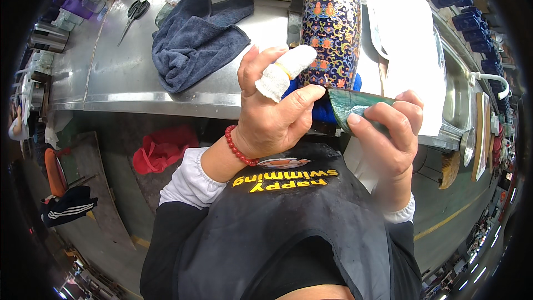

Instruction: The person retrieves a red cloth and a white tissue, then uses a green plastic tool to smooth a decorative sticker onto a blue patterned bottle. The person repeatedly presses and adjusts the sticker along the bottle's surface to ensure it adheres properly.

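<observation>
Black apron [266, 216]: nearest, over the person's front, with yellow lettering and a small orange motif near its upper edge.
Red bead bracelet [232, 144]: around the left wrist, just beyond a white cuff [191, 180].
Left hand [272, 119]: at the near end of the patterned vase [331, 33]; one finger wears a white wrap [288, 72] with a yellow band. That finger stands apart from the bare one below it, whose tip comes to the corner of the green sheet [361, 102]; I cannot tell whether anything is pinched there.
Right hand [391, 141]: thumb and fingers clamped on the green sheet.
Green sheet: one edge straight, another curved; it sits at the vase's near end, contact unclear.
Blue material [357, 82]: shows beside and below that end.
Patterned vase: dark blue with multicoloured flowers and scrolls, lengthwise before the person, dark neck at the far end.
Metal counter [125, 86]: a grey-blue towel [191, 44] lies crumpled left of the vase.
Scissors [134, 14]: black-handled, left of the towel.
</observation>
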`<state>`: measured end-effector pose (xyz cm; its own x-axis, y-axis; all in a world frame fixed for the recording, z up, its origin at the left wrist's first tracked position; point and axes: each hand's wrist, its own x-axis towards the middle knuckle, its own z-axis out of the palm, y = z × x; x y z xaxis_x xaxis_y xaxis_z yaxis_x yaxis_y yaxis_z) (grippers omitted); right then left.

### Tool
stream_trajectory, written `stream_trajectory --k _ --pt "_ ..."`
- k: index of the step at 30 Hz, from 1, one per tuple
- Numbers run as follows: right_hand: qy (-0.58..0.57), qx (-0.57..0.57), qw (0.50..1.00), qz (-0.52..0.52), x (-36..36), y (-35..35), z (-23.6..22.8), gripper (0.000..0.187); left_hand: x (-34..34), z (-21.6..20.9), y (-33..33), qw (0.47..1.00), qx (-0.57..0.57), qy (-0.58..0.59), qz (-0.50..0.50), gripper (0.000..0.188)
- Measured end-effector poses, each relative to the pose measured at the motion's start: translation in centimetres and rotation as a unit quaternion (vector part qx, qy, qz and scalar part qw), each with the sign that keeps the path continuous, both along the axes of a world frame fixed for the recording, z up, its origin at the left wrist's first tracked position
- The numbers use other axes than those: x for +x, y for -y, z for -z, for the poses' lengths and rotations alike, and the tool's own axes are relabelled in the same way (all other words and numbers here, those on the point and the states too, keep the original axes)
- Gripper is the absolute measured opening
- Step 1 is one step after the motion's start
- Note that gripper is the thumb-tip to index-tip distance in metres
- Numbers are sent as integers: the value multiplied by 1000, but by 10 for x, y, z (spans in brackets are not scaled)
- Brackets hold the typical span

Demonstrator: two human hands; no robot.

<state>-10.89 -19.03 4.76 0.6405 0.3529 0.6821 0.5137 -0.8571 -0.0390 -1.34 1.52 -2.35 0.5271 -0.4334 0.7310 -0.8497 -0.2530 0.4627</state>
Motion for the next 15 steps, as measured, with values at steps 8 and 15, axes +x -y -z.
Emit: stream_trajectory --k 8,15 --pt "1 9 1000 10 -4 1 -2 35 1 -2 5 1000 -17 -5 10 35" --pt "-4 41 999 5 -5 4 -2 39 0 -3 7 1000 -1 7 15 34"
